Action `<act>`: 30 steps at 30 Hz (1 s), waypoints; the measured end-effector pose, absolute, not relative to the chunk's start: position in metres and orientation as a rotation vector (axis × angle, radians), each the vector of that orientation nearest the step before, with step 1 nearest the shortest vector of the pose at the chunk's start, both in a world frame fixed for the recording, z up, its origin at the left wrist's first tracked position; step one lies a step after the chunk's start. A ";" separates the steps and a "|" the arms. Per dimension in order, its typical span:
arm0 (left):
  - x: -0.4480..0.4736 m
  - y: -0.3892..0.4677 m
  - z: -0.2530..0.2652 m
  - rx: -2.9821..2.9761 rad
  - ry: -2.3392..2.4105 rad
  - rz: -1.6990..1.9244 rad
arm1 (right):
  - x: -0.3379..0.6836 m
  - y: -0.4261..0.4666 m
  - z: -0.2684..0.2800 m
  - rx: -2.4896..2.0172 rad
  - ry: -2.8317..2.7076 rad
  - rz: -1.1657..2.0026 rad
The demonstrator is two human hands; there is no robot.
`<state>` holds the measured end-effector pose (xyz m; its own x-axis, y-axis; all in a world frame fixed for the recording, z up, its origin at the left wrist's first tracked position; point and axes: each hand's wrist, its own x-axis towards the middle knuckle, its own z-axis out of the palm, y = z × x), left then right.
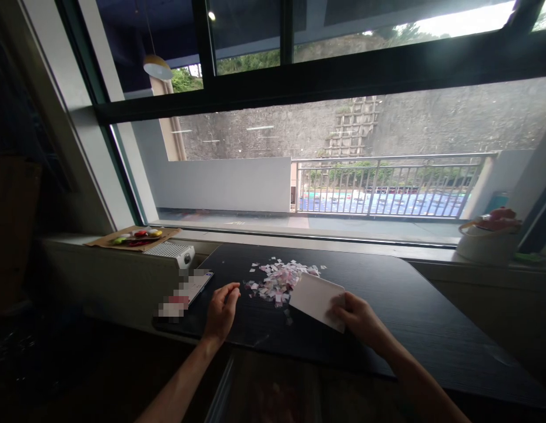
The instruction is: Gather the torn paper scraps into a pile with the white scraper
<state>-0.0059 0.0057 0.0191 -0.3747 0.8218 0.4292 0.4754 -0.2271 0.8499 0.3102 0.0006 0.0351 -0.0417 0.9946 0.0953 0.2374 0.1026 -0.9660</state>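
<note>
The right hand [354, 317] grips a white flat piece [314, 296] by its side; the left hand [222, 311], loosely curled, holds nothing. Paper scraps [273, 279] lie heaped toward the black table's [387, 299] far edge; slow, low movements should avoid scattering them.

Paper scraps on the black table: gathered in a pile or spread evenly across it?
Piled, loosely: the paper scraps form one heap on the black table, with stray pieces around its edges.
</note>
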 end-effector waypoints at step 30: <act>-0.007 0.007 0.018 1.561 1.721 1.650 | 0.290 -0.028 0.041 -1.240 -1.642 1.361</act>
<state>-0.0072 0.0068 0.0179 -0.3705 0.8142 0.4470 0.4812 -0.2434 0.8422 0.2905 -0.0276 0.0407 -0.3310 0.9404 -0.0779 0.2512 0.0082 -0.9679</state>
